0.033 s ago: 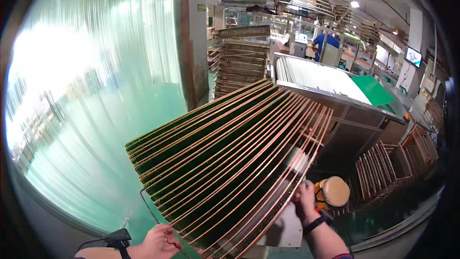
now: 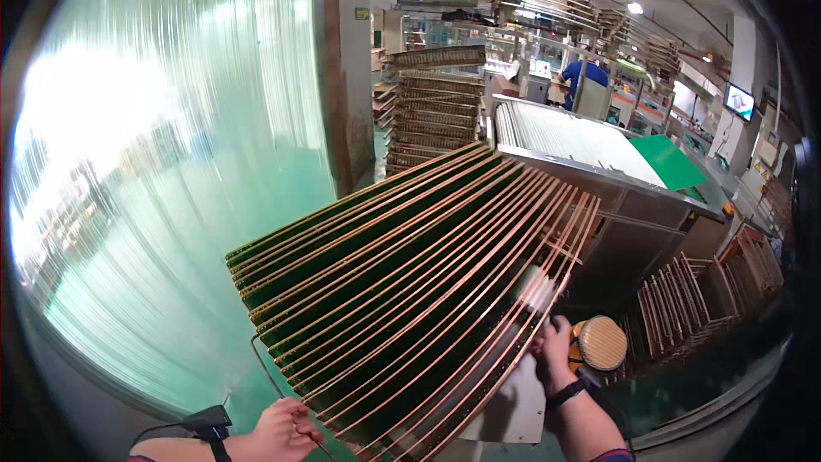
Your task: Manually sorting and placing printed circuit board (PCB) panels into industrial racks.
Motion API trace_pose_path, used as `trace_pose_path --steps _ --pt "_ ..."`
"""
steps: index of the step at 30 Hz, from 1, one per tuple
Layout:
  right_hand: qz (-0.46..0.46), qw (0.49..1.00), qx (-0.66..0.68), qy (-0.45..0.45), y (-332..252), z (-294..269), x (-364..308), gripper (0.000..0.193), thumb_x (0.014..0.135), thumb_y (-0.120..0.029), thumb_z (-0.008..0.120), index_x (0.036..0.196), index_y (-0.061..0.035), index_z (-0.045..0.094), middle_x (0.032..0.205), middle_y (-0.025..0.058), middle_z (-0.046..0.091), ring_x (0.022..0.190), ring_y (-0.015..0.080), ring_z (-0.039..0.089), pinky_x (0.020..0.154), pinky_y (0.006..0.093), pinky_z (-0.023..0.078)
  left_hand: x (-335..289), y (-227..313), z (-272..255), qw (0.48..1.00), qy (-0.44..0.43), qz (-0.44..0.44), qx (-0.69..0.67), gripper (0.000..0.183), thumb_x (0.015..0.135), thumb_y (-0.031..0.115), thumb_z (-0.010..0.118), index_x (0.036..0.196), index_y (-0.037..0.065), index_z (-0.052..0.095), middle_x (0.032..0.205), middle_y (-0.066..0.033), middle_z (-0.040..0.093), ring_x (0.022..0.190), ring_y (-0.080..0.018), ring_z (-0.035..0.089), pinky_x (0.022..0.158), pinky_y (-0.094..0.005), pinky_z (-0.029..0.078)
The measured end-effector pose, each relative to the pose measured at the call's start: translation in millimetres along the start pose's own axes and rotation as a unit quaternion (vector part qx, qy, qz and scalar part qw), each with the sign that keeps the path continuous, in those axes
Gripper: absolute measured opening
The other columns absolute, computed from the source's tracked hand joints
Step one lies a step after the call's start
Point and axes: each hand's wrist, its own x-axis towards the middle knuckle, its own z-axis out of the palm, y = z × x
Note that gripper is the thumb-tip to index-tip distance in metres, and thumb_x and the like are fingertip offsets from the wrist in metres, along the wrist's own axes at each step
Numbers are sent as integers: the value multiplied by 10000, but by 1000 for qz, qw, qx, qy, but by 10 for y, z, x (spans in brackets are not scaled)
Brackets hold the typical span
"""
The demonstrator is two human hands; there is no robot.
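Left hand (image 2: 278,432) clamping the wire rack (image 2: 410,291) handle, right hand (image 2: 554,344) gripping its edge, those copper-edged green boards (image 2: 376,265) risking sliding out if it's tilting.

Upright boards (image 2: 410,291) packed close, narrow gaps, metal machine (image 2: 633,205) blocking right side.

Bare forearms; black wristband on each wrist, hands (image 2: 282,429) ungloved.

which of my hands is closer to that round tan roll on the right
Right. Your right hand is just beside the round tan roll, at the rack's right edge. Your left hand grips the rack's lower left wire, far across.
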Motion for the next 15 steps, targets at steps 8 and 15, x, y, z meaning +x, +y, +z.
trace_pose_path --steps 8,15 --pt "-292 832 -472 -9 -450 -43 354 233 1014 -103 548 1214 3 601 1046 264 698 1002 425 693 859 444 538 585 1159 -472 988 -58 28 141 182 1041 214 488 881 142 537 770 -15 550 650 -198 540 560 -326 405" --pt "-156 890 -429 -16 -369 194 146 165 913 -121 654 998 8 713 923 238 733 908 416 714 794 479 546 1137 2314 -394 983 3 28 183 174 1063 190 422 938 141 533 845 18 567 680 -178 534 626 -377 414"
